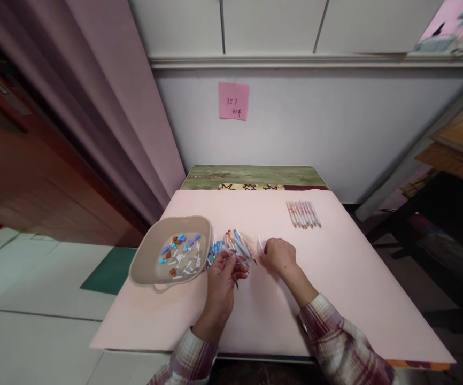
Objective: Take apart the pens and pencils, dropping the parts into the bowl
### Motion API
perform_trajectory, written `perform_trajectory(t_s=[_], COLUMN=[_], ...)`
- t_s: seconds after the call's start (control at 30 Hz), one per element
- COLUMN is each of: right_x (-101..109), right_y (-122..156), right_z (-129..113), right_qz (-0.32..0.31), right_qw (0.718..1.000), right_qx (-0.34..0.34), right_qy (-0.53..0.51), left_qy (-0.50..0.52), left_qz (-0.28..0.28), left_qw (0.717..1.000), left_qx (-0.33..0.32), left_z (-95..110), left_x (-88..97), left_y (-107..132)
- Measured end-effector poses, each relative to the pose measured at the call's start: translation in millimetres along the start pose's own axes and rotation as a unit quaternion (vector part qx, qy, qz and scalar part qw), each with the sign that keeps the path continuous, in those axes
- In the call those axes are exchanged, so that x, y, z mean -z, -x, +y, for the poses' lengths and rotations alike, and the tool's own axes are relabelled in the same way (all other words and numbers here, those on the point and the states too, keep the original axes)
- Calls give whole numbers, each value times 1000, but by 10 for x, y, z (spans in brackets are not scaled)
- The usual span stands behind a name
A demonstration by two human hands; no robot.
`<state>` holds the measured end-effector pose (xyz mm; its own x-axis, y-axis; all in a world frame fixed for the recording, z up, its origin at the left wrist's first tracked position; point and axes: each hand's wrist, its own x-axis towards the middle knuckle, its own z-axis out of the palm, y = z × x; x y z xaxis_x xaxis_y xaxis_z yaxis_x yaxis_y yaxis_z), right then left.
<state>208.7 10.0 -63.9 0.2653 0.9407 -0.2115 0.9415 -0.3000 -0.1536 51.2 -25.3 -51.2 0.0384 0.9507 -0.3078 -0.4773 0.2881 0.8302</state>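
Observation:
My left hand (224, 275) is closed in front of a loose pile of pens, its fingers pinching a slim pen whose dark tip pokes out below them. Blue pens (214, 250) lie behind that hand, and more pens with blue and orange-brown parts (237, 241) fan out just beyond the fingertips. A short way to the right, my right hand (280, 255) is closed on a thin whitish, see-through piece (260, 244). Its exact kind is too blurred to make out.
At left, a beige basin (143, 270) holds small blue, brown and white pieces. Several clear-barrelled pens (303, 214) lie in a row at the back right. Pink paper (355, 299) covers the table; a pink note (233, 100) hangs on the wall.

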Motion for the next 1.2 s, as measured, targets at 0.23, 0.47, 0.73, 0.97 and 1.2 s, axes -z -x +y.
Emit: perform_trajectory(t_s=[0.23,0.47,0.73,0.97,1.2], right_x=[27,222,164,189,167], right_y=[73,642,1007,1021,1029], right_z=[-23,113,207,199,227], right_qz=[38,100,51,61,66], right_qw=[997,961,949,945,949], right_qx=[-38,91,146,136,122], right_qy=[-58,-242,-273,-292,-283], left_qy=[73,147,168,152,118], left_qz=[-2,-5,-18,12,15], left_qw=[995,982,981,984,991], left_qx=[66,122,99,90,68], left_z=[-54,-54,-79,-43,-58], left_x=[40,63,31,60,52], left_y=[-24,-37,-35,-20,5])
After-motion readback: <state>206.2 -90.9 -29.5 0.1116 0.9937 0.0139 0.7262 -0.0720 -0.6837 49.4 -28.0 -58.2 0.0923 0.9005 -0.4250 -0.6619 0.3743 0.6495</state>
